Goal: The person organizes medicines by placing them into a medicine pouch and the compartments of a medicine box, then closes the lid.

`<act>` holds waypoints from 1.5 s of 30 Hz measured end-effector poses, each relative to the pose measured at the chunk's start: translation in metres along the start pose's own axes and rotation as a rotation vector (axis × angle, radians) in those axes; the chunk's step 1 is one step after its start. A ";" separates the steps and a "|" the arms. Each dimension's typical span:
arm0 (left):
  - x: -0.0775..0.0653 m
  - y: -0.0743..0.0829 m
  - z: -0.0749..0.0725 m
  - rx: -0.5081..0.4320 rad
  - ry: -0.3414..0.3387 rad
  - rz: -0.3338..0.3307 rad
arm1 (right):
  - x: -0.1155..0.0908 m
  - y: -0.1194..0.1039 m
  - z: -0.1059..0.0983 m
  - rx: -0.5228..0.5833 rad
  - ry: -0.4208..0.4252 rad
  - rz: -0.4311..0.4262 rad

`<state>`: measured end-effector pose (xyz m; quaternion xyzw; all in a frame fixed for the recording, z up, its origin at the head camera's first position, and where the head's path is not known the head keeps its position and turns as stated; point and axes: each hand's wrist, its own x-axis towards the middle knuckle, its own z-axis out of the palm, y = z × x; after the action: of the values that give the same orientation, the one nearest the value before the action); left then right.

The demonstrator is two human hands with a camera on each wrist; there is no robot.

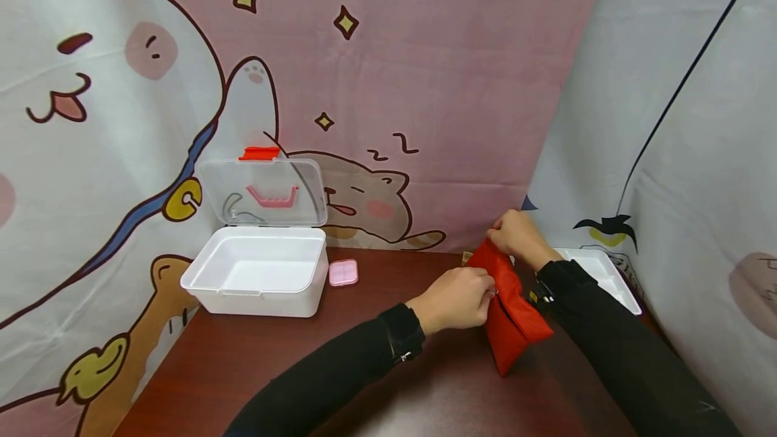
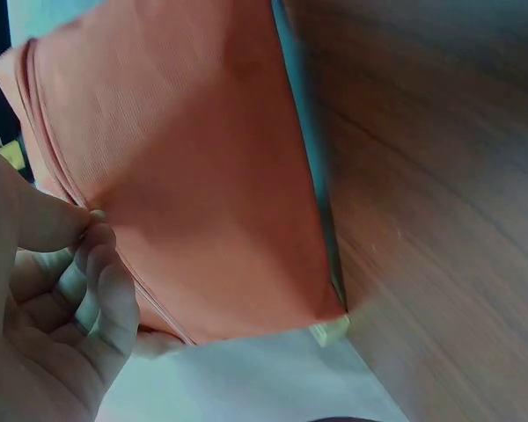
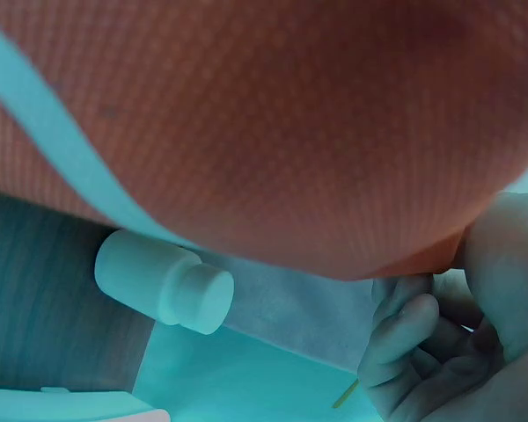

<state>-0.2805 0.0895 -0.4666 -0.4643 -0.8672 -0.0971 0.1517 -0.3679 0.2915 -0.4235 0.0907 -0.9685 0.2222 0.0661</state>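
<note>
A red zippered pouch (image 1: pixel 504 309) is held up on the right side of the table, its zipper running along the side facing the left hand. Thumb and index finger of my left hand (image 1: pixel 459 299) pinch the zipper pull (image 2: pixel 97 214) partway along the pouch (image 2: pixel 202 193). At the far upper end, my right hand (image 1: pixel 521 238) grips the pouch's corner. The right wrist view shows that hand (image 3: pixel 440 352) curled at the corner, with the pouch's underside (image 3: pixel 290 132) filling the upper part. What lies inside the pouch is hidden.
A white box (image 1: pixel 261 302) stands open at the left, its clear lid (image 1: pixel 267 211) raised. Beside it lies a small pink case (image 1: pixel 343 273). Behind the right forearm is a white tray (image 1: pixel 597 272). A white bottle (image 3: pixel 163 277) lies beyond the pouch. Printed cloth walls (image 1: pixel 455 86) border the table.
</note>
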 end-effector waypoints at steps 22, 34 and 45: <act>-0.023 0.063 -0.008 0.024 -0.072 0.156 | 0.010 0.015 0.003 0.023 0.032 -0.054; -0.026 0.054 0.003 -0.119 -0.069 0.117 | -0.012 0.001 -0.005 0.061 -0.114 0.049; 0.004 -0.030 0.014 -0.399 0.110 -0.295 | -0.064 -0.014 -0.028 0.107 -0.290 0.057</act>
<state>-0.3097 0.0809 -0.4786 -0.3476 -0.8797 -0.3124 0.0884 -0.3006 0.3009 -0.4032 0.0976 -0.9568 0.2600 -0.0859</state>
